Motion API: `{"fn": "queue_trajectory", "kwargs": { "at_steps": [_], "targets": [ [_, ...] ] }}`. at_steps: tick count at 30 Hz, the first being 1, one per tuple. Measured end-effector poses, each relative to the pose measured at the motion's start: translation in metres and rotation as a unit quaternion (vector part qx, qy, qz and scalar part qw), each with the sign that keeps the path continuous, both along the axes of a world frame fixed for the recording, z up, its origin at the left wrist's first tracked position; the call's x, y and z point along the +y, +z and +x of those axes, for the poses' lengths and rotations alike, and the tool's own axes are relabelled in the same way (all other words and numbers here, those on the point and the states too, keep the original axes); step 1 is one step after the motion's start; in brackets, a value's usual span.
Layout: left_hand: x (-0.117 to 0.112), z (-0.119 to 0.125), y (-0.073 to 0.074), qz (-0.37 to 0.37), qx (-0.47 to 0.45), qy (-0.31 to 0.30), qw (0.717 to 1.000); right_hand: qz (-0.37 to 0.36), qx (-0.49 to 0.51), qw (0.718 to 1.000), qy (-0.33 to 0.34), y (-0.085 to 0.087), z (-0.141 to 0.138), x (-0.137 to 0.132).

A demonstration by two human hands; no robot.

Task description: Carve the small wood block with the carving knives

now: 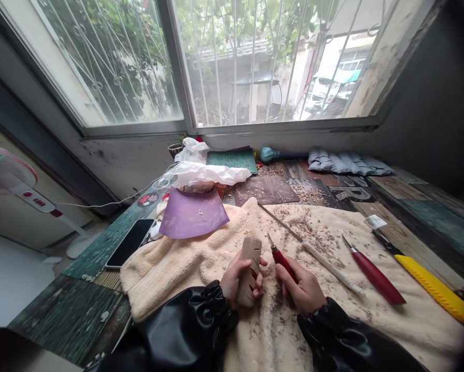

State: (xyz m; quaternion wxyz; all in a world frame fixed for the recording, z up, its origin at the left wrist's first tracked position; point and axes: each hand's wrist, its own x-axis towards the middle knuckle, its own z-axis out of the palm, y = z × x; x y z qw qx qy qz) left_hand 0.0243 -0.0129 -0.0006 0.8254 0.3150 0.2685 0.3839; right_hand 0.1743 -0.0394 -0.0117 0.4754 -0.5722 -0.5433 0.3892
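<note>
My left hand (232,279) is closed around a pale piece of wood (251,250) with several dark notches cut along its side. In my right hand (304,289) is a carving knife (279,256) with a red handle; its short pointed blade tilts up beside the wood, apart from it. Both hands are over a beige towel (201,253) strewn with brown shavings. To the right of my right hand lie a thin file (280,222) with a pale wrapped handle, a second red-handled carving knife (375,271) and a yellow-handled saw (433,284).
A purple sheet (193,214) of sandpaper and a phone (133,243) lie at the left. Behind are a white plastic bag (216,173), green sheets (234,159) and a grey padded roll (344,161). A fan (34,199) stands left of the table; a barred window is ahead.
</note>
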Motion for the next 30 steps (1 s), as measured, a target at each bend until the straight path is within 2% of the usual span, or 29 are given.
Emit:
{"fn": "queue_trajectory", "kwargs": {
  "at_steps": [2,5,8,11,13,14,16,19,21,23,25,27,30],
  "targets": [
    [0.001,0.0,-0.002,-0.002,0.028,0.009,1.0,-0.06,0.136,0.986,0.072,0.002,0.0,0.001],
    [0.001,-0.001,-0.004,-0.001,0.052,0.007,0.999,-0.164,0.29,0.924,0.189,0.006,0.005,0.006],
    [0.0,-0.001,-0.002,-0.007,0.048,0.001,0.999,-0.236,0.36,0.86,0.273,0.008,0.015,0.01],
    [-0.001,0.0,-0.001,-0.013,0.035,0.015,0.999,-0.269,0.389,0.83,0.297,0.009,0.021,0.013],
    [-0.001,0.0,-0.001,-0.022,0.034,0.019,0.999,-0.28,0.394,0.834,0.265,0.009,0.021,0.014],
    [-0.001,-0.001,-0.001,-0.027,0.035,0.02,0.999,-0.278,0.39,0.847,0.229,0.009,0.02,0.015],
    [-0.001,-0.001,-0.002,-0.035,0.029,0.024,0.999,-0.249,0.357,0.89,0.135,0.008,0.018,0.015],
    [0.0,-0.003,-0.003,-0.044,0.017,0.012,0.999,-0.139,0.203,0.969,0.009,0.007,0.015,0.012],
    [0.0,-0.003,-0.003,-0.051,0.017,0.009,0.999,-0.037,0.053,0.996,-0.057,0.005,0.013,0.009],
    [0.0,-0.001,-0.003,-0.051,0.019,0.037,0.998,0.051,-0.082,0.99,-0.1,0.004,0.011,0.006],
    [0.0,0.0,-0.002,-0.038,0.027,0.08,0.996,0.105,-0.163,0.975,-0.106,0.003,0.008,0.003],
    [-0.001,0.002,-0.001,-0.01,0.034,0.109,0.993,0.138,-0.193,0.968,-0.084,0.001,0.005,0.002],
    [-0.001,0.003,-0.001,0.018,0.035,0.11,0.993,0.18,-0.2,0.962,-0.045,-0.004,0.0,0.001]
  ]
}}
